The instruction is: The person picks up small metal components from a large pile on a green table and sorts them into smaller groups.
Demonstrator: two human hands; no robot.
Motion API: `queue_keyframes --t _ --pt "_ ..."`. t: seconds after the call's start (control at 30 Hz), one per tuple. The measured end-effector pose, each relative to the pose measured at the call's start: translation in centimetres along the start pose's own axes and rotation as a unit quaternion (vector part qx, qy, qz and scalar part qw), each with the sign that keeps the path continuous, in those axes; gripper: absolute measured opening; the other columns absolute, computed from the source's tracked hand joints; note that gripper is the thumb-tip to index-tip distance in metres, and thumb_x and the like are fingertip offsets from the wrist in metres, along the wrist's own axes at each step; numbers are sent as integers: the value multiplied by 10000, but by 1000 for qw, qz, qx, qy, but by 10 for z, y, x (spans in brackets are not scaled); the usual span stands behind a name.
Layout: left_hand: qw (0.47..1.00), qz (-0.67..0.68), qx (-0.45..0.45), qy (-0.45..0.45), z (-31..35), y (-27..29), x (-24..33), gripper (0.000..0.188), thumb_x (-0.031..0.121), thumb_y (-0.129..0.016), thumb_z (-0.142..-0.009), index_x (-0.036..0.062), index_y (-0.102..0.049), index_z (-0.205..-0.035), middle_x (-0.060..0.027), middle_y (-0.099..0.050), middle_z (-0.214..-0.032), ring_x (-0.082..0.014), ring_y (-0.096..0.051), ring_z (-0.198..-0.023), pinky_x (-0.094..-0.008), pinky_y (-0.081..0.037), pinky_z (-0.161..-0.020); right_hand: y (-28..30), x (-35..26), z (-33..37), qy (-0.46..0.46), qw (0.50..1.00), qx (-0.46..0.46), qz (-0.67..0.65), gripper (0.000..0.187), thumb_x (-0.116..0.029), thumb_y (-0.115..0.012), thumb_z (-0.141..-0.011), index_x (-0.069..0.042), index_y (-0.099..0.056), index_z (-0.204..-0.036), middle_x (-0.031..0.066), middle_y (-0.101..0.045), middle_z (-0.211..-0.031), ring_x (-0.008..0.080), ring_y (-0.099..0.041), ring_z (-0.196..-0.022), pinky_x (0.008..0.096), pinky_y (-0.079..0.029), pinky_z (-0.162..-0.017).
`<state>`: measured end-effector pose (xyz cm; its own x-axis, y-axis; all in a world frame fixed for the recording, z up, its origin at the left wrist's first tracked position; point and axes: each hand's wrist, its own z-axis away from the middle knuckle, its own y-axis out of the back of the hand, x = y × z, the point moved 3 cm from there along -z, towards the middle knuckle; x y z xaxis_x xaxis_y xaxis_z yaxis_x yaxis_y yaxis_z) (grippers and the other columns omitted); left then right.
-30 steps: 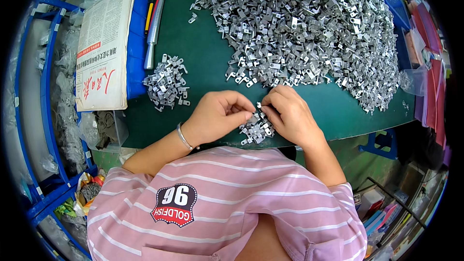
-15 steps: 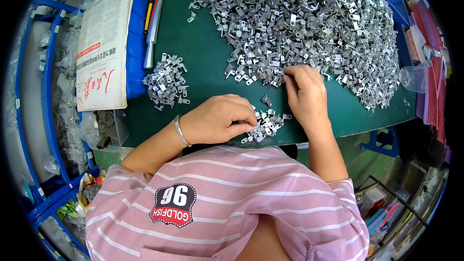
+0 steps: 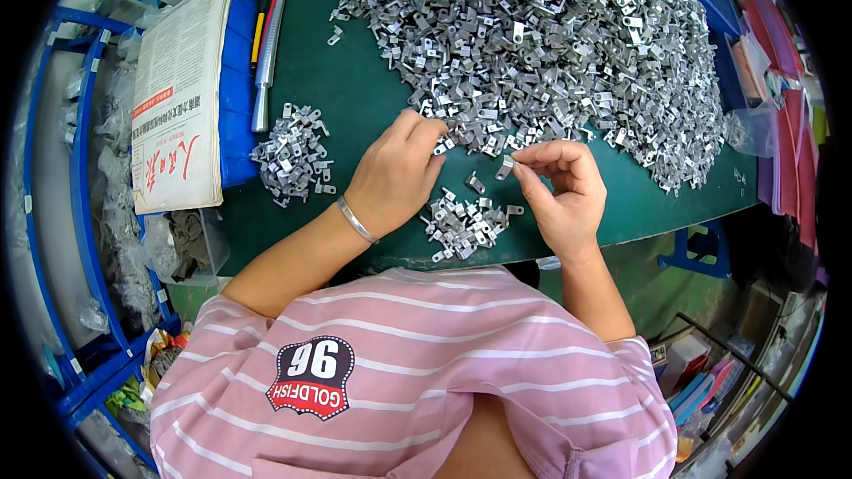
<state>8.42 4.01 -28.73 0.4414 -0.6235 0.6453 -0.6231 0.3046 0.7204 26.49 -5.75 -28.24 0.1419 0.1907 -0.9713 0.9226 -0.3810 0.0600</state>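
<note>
I'm in what looks like a small parts workshop, since the green worktop (image 3: 359, 66) before me carries a great heap of small bent metal pieces (image 3: 550, 53), many with a hole through them, plus a smaller pile (image 3: 293, 158) of the same to my left and another cluster (image 3: 466, 226) near my chest. Left of the table stands a blue rack (image 3: 98, 383) with clear plastic wrapping (image 3: 120, 177) in it, and blue plastic bins (image 3: 237, 89) flank the worktop. By its right-hand edge I see a blue stool (image 3: 699, 248) on a green floor (image 3: 657, 284).
</note>
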Motion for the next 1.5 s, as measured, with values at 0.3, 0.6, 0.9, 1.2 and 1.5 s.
queue_keyframes --t 0.3,0.6,0.9,1.2,1.5 --pt "999 7 7 -45 3 5 -4 183 -36 -705 -766 20 -603 -907 -118 -572 -917 -278 -620 -741 -356 -511 -651 -14 1 13 71 973 -153 160 114 67 -647 -748 -16 -643 -827 113 -678 -843 276 -660 -768 344 -523 -709" --pt "954 280 -18 103 11 8 -12 128 -94 -655 -822 -20 -606 -914 -99 -622 -976 -159 -651 -876 -270 -547 -788 -10 10 -12 74 929 -64 358 243 -48 -736 -751 -20 -645 -974 123 -607 -900 327 -594 -857 416 -483 -762" --pt "795 584 -30 162 20 -5 -17 194 -148 -619 -833 -40 -601 -992 -121 -605 -1034 -258 -663 -995 -332 -568 -876 -12 12 -11 57 923 -74 372 312 -39 -762 -698 -35 -615 -973 124 -587 -935 336 -577 -896 424 -469 -789" --pt "638 713 -57 286 25 -7 -18 201 -99 -624 -857 -43 -622 -1050 -129 -618 -1056 -296 -670 -1032 -340 -583 -872 -17 7 -9 144 908 -70 387 263 -9 -734 -703 -48 -598 -925 101 -607 -921 318 -577 -865 414 -460 -763" --pt "786 585 -38 194 22 -8 -11 258 -144 -641 -820 -46 -604 -1056 -111 -579 -1104 -296 -650 -1081 -349 -533 -950 -15 14 -2 48 964 -10 263 281 83 -719 -726 -42 -567 -927 78 -625 -863 222 -614 -799 322 -497 -708"
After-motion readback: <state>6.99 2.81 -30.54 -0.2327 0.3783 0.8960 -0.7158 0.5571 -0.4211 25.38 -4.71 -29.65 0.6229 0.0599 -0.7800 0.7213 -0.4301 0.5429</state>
